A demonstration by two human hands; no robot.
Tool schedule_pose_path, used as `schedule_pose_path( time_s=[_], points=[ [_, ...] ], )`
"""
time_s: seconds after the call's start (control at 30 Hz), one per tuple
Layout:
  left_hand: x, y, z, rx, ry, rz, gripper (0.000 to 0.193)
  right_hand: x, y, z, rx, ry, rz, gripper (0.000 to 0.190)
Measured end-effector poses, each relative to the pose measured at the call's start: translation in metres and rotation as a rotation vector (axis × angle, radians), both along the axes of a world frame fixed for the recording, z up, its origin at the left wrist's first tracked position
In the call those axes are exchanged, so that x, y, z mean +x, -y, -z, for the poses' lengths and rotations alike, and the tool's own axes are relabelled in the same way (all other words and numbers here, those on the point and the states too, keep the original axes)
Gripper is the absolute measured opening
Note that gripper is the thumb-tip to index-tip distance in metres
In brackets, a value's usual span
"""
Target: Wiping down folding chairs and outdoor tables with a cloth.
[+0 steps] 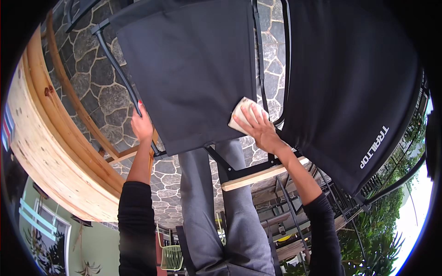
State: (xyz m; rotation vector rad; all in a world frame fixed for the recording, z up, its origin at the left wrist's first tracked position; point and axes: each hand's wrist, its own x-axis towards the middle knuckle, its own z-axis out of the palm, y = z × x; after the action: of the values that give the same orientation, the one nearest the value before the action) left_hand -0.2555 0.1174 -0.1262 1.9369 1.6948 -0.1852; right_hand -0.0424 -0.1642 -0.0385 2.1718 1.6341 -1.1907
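My left hand (142, 125) is closed around the bent black metal tube (119, 70) at the left side of a folding camp chair. Under the spread fingers of my right hand (263, 132) lies a folded off-white cloth (243, 115), pressed on the lower right corner of the black fabric panel (186, 76). A pale wooden armrest (262, 176) on a black bracket sits below that hand, near my wrist. To the right, a second black fabric panel (331, 79) bears white lettering.
A pale wooden table (51, 155) with a curved-looking edge stands at the left, its wooden leg frame (79, 100) beneath. Grey stone-patterned floor (107, 86) shows around the chair. Behind are a green wire chair (171, 257), shelving (283, 220) and plants (373, 238).
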Motion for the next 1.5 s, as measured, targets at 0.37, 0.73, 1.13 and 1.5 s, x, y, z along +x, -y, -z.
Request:
schedule_pose_path(
  time_s=[0.37,0.73,1.13,1.5],
  points=[
    [-0.007,-0.003,0.004,-0.114,0.083,-0.073,0.039,0.089,-0.099,-0.048,0.430,-0.717,1.676,0.065],
    [0.005,0.000,-0.002,-0.127,0.077,-0.064,0.030,0.079,-0.271,0.090,0.886,0.512,1.049,0.081],
    [-0.017,0.003,0.018,-0.004,0.109,0.038,0.021,-0.049,-0.314,0.020,0.469,-1.625,1.556,0.066],
    [0.002,0.005,0.010,-0.100,0.053,-0.014,0.026,0.118,-0.233,0.078,0.975,0.211,1.170,0.072]
  ],
)
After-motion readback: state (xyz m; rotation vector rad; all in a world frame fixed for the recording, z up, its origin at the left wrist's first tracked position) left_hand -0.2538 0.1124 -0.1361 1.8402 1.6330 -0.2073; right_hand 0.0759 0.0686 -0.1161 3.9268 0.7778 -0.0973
